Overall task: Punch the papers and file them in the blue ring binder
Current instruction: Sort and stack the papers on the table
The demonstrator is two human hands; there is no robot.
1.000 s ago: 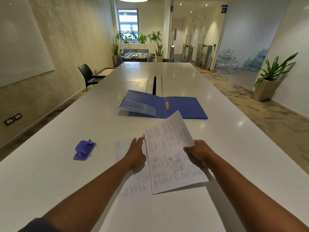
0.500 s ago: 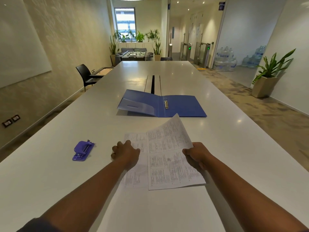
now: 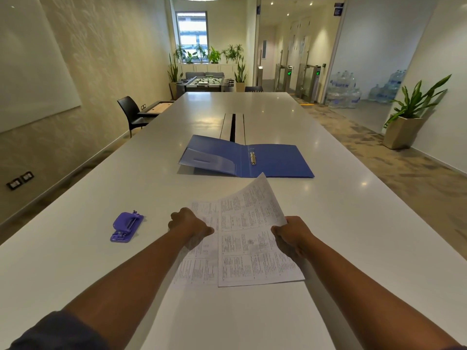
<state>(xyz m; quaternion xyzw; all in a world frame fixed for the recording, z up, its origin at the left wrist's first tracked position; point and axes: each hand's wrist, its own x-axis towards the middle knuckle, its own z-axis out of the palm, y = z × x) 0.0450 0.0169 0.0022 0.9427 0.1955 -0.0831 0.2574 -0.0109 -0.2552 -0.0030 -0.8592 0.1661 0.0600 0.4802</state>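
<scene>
Two printed sheets lie in front of me on the white table (image 3: pixel 75 248). My right hand (image 3: pixel 290 234) grips the right edge of the upper sheet (image 3: pixel 252 238), whose far corner curls up off the table. My left hand (image 3: pixel 189 223) rests with curled fingers on the left edge of the lower sheet (image 3: pixel 199 269), which lies flat and is partly covered by the upper one. The blue ring binder (image 3: pixel 273 161) lies open beyond the papers, metal rings in its spine. A purple hole punch (image 3: pixel 126 226) sits to the left of my left hand.
A cable slot (image 3: pixel 233 127) runs along the table's middle behind the binder. A black chair (image 3: pixel 131 113) stands at the table's left side. A potted plant (image 3: pixel 406 122) stands on the floor at the right.
The upper sheet has come down closer to the table and toward the lower sheet. My left hand shifted left from beside the upper sheet onto the lower sheet's left edge, fingers curling.
</scene>
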